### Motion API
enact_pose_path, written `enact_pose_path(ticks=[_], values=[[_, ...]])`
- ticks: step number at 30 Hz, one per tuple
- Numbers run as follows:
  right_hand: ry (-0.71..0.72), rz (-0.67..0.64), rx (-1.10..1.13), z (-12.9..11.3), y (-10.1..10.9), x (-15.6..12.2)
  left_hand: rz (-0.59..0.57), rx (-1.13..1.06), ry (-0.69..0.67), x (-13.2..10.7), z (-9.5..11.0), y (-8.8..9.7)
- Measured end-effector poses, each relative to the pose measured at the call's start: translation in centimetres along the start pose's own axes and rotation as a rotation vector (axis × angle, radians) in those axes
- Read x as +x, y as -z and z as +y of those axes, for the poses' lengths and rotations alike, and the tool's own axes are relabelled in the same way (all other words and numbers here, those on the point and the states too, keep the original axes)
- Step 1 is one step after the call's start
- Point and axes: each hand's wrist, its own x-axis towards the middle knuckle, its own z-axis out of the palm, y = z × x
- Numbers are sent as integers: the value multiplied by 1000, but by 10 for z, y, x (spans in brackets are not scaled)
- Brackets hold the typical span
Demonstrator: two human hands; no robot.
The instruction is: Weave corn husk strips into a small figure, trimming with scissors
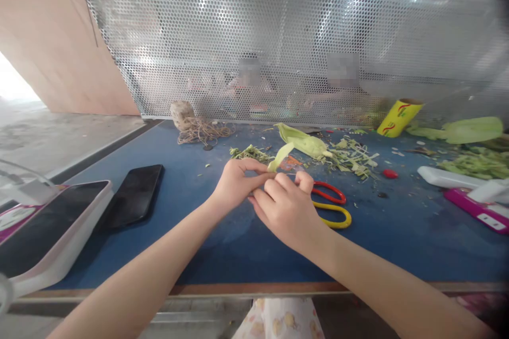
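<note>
My left hand (239,183) pinches a pale green strip of corn husk (281,157) between thumb and fingertips, its free end pointing up and away. Meeting it from the right, my right hand (284,204) is closed with curled fingers at the strip's lower end, which the fingers hide. A pair of scissors (334,222) lies beside my right hand; one handle loop is red, the other yellow, and the blades are hidden. Just beyond my hands rest a corn husk (304,143) and shredded green strips (353,158).
A black phone (137,193) and a white-cased device (55,228) lie at left. Tangled twine (202,131) sits at the back left. A yellow tube (400,118) stands tilted by the perforated metal screen (222,37). Rightward are more husks (471,130) and a magenta-and-white power strip (473,209).
</note>
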Motion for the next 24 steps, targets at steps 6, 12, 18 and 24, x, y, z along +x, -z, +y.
enact_pose_path(ticks=[6,12,18,24], values=[[46,-87,-101,-5,-2,2,43,137,-144,-1,-2,-1],[24,-39,-153,-11,-3,5,51,157,-161,-2,-4,-5],[-117,8,182,3,6,1,34,-8,-43,-1,0,-2],[-447,210,572,32,11,-1,20,-218,94,0,-6,-3]])
